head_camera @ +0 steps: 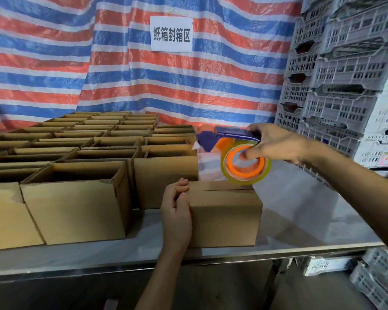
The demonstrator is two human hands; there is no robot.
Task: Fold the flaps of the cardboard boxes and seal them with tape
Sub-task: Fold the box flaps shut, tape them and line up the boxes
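A small closed cardboard box (229, 218) stands near the front edge of the steel table (311, 211), its top flaps folded flat with a seam along the top. My left hand (177, 211) presses against the box's left end, fingers curled over the top corner. My right hand (276, 144) grips a blue tape dispenser (229, 133) with an orange-cored roll of clear tape (245, 163). The roll touches the box's top at the far right end of the seam.
Many open cardboard boxes (76, 198) fill the table's left and back, flaps upright. Grey plastic crates (336, 81) are stacked high on the right, more under the table's right end. A striped tarp (121, 74) with a white sign hangs behind.
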